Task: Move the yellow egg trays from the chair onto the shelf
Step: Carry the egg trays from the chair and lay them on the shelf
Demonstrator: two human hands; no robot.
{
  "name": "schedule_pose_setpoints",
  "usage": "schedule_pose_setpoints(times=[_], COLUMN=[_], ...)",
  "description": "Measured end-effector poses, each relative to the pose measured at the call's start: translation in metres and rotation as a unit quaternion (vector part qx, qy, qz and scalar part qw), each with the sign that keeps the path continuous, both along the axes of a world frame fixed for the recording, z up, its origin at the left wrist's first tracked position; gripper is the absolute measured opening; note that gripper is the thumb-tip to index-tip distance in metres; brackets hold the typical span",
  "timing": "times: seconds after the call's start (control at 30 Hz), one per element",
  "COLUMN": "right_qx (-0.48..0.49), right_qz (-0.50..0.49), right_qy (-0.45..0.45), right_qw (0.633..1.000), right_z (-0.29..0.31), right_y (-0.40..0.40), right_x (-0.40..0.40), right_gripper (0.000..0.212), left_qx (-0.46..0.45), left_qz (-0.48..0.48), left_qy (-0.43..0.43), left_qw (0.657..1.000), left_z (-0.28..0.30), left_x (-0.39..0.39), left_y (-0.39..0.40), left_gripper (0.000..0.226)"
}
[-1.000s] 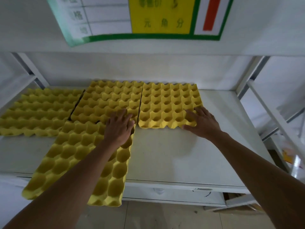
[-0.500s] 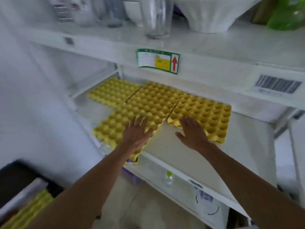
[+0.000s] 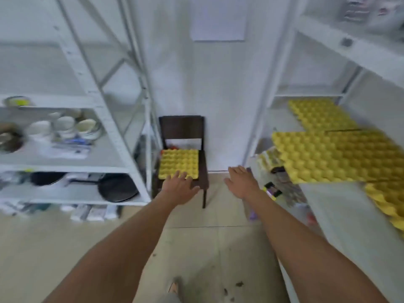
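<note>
A dark wooden chair (image 3: 182, 127) stands against the white wall ahead, with a yellow egg tray (image 3: 179, 161) lying on its seat. My left hand (image 3: 178, 188) is stretched out with fingers spread, empty, and overlaps the tray's near edge in the view. My right hand (image 3: 241, 181) is also empty with fingers apart, in the air to the right of the chair. On the white shelf (image 3: 328, 206) at the right lie several yellow egg trays (image 3: 336, 156), one jutting over the shelf's front edge.
A white metal rack (image 3: 91, 101) on the left holds bowls (image 3: 65, 126) and a black pan (image 3: 117, 188). Packets fill the lower level of the right shelf unit. Tiled floor lies between the racks. A foot shows at the bottom edge.
The view has swung left from the shelf to the chair. Both hands have left the trays on the shelf and now reach toward the chair, empty.
</note>
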State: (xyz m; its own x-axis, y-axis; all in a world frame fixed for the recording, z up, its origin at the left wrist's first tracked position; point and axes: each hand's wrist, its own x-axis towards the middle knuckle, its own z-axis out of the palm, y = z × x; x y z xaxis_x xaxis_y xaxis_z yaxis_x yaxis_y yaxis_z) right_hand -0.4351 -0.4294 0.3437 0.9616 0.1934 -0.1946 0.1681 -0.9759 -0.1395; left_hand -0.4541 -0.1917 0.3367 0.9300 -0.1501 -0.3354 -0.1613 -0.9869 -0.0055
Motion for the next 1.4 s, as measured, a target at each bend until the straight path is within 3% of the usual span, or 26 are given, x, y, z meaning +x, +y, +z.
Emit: schedule_pose_setpoints(times=[0.1,0.37,0.63,0.8,1.0,1.27,1.4], right_qx=[0.014,0.005,0.008,0.011,0.047,0.101,0.112], right_qz=[0.023,0.029,-0.032,-0.052,-0.063,-0.13,-0.152], right_qy=[0.076,0.174,0.195,0.236,0.285,0.356,0.371], right_qw=[0.997,0.984,0.98,0.97,0.955,0.92,0.909], right_z=[-0.022,-0.066,-0.09,-0.112,-0.154,-0.204,-0.24], right_y=[0.057,0.146,0.16,0.152,0.141,0.126,0.126], right_x=[0.01,0.064,0.123,0.168,0.267,0.396,0.442], right_gripper=[0.052,0.05,0.044,0.048,0.05,0.049,0.036], left_qx=[0.001,-0.034,-0.091,-0.086,-0.022,-0.084,-0.14], left_qz=[0.073,0.108,0.065,0.037,0.025,0.129,0.202], left_qy=[0.042,0.091,0.14,0.174,0.184,0.232,0.232], left_qw=[0.996,0.989,0.984,0.98,0.982,0.96,0.941], left_z=[-0.013,-0.048,-0.084,-0.11,-0.152,-0.197,-0.227], left_x=[-0.014,0.021,0.097,0.158,0.259,0.371,0.415], left_y=[0.075,0.171,0.176,0.168,0.16,0.147,0.154], left_gripper=[0.07,0.057,0.063,0.073,0.059,0.046,0.049])
